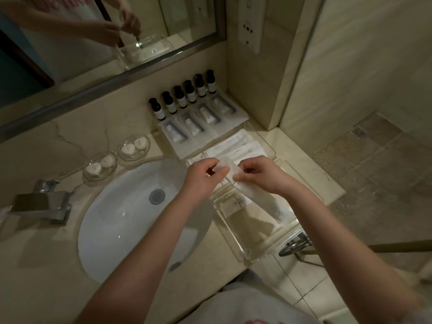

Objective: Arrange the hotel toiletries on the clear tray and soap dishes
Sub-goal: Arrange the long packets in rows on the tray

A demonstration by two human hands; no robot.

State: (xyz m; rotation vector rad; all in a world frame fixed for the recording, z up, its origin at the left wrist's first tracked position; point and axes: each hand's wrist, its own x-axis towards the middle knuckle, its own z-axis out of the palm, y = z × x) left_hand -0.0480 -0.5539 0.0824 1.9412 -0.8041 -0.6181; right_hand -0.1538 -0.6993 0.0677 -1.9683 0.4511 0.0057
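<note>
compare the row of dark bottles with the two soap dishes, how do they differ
The dark bottles are six tall, opaque, black-capped items standing upright in a row along the wall under the mirror. The soap dishes are two low, clear, round bowls beside the sink, each holding two white wrapped soaps. Both sets sit on the marble counter, untouched by either hand.

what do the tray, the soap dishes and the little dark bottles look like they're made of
Tray: clear rigid plastic or acrylic, probably; the counter shows through it and its edges are thick. Soap dishes: clear glass or plastic, glossy rims; which one is unclear. Bottles: dark glossy bodies, black caps, pale labels; likely plastic.
</note>
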